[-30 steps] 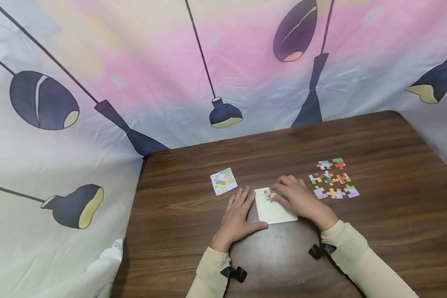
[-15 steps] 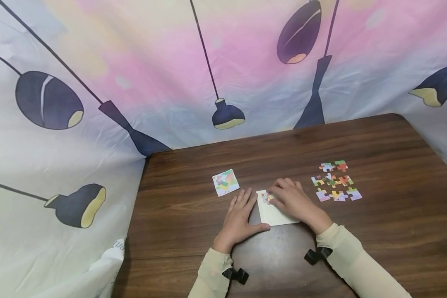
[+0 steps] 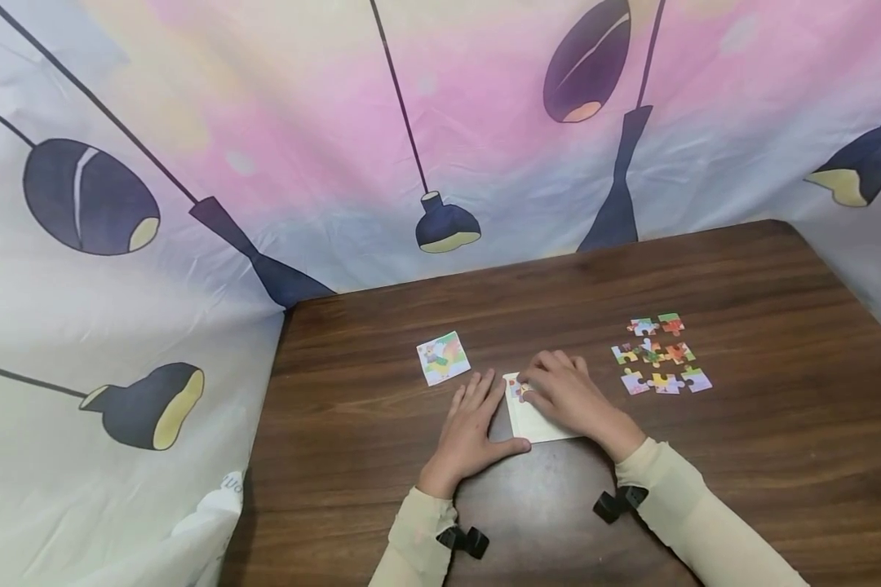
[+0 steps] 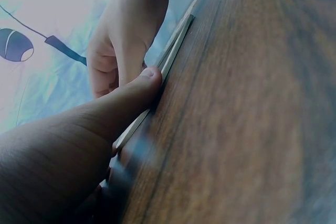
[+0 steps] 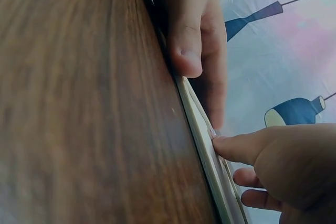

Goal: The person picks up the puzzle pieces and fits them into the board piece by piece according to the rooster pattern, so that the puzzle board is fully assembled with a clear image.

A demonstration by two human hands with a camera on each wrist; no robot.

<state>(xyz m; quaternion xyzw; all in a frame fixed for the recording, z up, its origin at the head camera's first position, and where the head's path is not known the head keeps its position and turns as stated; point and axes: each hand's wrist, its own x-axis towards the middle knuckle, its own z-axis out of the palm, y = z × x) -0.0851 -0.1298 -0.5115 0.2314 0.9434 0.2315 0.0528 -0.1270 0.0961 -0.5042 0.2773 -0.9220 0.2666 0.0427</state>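
— Where is the white puzzle tray [image 3: 532, 423]?

— Flat on the desk [image 3: 741, 456], toward its near edge. The right hand [image 3: 568, 397] covers most of it, fingers bent down over a coloured puzzle piece [image 3: 517, 389] at the tray's far left corner. I cannot tell whether they pinch the piece or only press it.

— And the left hand [image 3: 468, 432]?

— Flat and relaxed on the desk, thumb against the tray's near left corner; it holds nothing.

— Anything else?

— Loose puzzle pieces [image 3: 659, 355] toward the right edge, too small to make out, and a picture card [image 3: 443, 357] left of the tray.
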